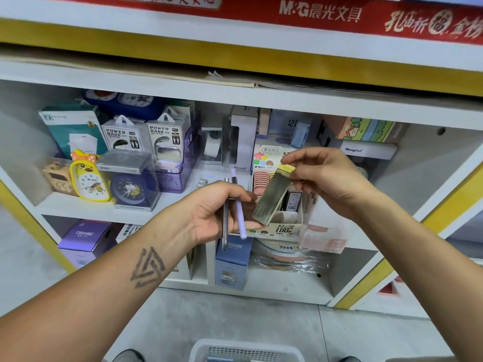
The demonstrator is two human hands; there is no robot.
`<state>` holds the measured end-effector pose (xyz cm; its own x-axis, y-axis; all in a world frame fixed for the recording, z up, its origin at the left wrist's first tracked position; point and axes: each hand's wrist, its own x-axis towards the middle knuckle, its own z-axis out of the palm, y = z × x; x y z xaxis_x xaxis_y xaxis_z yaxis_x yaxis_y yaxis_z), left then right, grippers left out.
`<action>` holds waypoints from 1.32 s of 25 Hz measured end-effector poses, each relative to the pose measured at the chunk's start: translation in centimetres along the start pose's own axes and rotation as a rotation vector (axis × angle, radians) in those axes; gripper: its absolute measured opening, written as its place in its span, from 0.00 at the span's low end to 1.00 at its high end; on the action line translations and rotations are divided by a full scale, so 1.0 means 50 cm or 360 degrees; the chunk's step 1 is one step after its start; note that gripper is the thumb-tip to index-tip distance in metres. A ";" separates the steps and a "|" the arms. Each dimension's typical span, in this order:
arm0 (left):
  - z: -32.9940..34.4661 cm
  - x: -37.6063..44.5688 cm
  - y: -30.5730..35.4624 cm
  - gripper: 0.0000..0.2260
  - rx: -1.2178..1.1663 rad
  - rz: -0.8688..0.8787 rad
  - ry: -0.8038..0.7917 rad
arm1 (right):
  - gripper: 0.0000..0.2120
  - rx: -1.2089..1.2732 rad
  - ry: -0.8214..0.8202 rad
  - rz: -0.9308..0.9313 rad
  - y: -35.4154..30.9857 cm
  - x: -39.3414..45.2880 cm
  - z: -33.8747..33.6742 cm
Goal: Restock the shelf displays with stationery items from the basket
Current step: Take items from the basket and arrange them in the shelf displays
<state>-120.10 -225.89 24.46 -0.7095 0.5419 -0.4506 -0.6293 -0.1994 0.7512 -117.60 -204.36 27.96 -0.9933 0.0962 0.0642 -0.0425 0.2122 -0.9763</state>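
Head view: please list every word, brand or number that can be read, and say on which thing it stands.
"M&G", then Chinese characters: red banner.
"POWER BANK": two hanging packs.
"CRUHRE": purple box and blue box.
"Henghui": white box.
"100": lead refill display box.
"M&G": its header card.
The clear lead case, held by the left hand and right hand: blurred.

A stationery shop: white shelving point(109, 207) with yellow trim carries boxed power banks point(146, 137), novelty alarm clocks point(88, 178) and an open display carton point(282, 228), probably of pencil leads, beneath a red M&G brand banner point(318, 13).
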 end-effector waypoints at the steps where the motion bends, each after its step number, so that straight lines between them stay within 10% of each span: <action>1: -0.005 0.001 0.000 0.10 0.0002 0.0003 0.0053 | 0.12 -0.0015 0.0013 -0.0007 -0.003 0.000 -0.010; 14: -0.010 0.009 -0.002 0.06 0.0051 -0.0002 0.0171 | 0.09 -0.1198 0.0288 -0.0172 0.021 0.004 -0.007; 22: -0.010 0.005 -0.006 0.07 0.0115 -0.0038 0.0145 | 0.10 -0.1890 -0.0042 -0.0454 0.021 0.005 0.010; 30: -0.007 -0.002 -0.009 0.08 0.0251 -0.0058 0.0019 | 0.13 -0.1963 -0.0048 -0.0488 0.036 0.020 0.028; 33: -0.007 -0.007 -0.007 0.09 0.0305 -0.0046 -0.0021 | 0.10 -0.1107 0.0087 -0.0301 0.029 0.015 0.048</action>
<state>-119.75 -226.29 24.17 -0.6870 0.5560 -0.4679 -0.5766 -0.0250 0.8167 -118.68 -206.33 26.10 -0.9682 0.0411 0.2470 -0.1169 0.7982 -0.5909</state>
